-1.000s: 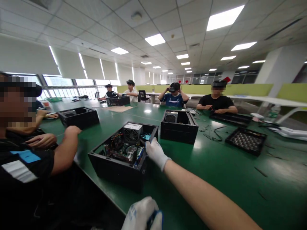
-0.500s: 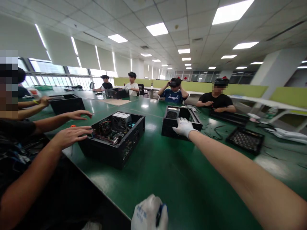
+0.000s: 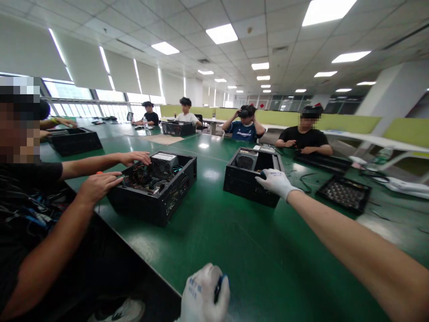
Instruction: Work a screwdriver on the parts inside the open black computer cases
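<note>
"What's there?"
"A long green table (image 3: 241,241); on it, right of centre, an open black computer case (image 3: 244,182)."
"And the hands?"
"The white-gloved right hand (image 3: 276,182) grips the case's near edge. The gloved left hand (image 3: 203,290), nearer the viewer, is curled round a small dark object (image 3: 218,288), mostly hidden."

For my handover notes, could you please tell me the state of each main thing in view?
Right case: open-topped
Left case: open-topped, inner parts exposed
Right hand: gloved, at the right case's edge
Left hand: gloved, closed around a dark object
Black tray: lying on the table
Blinds: partly lowered
Ceiling lights: lit
</note>
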Action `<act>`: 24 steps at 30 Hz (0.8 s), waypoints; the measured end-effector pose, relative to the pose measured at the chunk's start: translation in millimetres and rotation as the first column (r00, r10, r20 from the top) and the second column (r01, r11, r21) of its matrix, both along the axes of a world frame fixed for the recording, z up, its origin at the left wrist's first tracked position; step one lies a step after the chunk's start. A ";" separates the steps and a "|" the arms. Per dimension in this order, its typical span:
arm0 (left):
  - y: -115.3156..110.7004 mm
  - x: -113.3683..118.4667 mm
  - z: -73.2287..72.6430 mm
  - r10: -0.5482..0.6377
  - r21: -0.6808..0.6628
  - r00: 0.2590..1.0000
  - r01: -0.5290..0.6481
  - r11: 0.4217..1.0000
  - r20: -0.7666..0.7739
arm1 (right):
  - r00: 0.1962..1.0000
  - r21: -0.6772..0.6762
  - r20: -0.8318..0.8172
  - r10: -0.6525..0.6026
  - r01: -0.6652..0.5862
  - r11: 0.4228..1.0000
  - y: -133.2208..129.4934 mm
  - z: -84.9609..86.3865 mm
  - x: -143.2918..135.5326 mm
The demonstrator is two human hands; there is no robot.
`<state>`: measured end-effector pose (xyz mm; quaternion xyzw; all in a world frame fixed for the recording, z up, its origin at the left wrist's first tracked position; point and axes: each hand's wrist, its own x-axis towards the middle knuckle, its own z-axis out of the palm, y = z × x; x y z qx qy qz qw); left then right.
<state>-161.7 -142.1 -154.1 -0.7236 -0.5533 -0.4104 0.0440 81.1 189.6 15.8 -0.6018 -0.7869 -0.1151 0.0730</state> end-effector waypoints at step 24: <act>-22.3 58.8 180.4 -0.325 -0.021 0.943 0.324 0.946 -0.073 | 0.848 0.412 -0.067 0.526 -0.456 0.789 -332.1 -33.1 150.2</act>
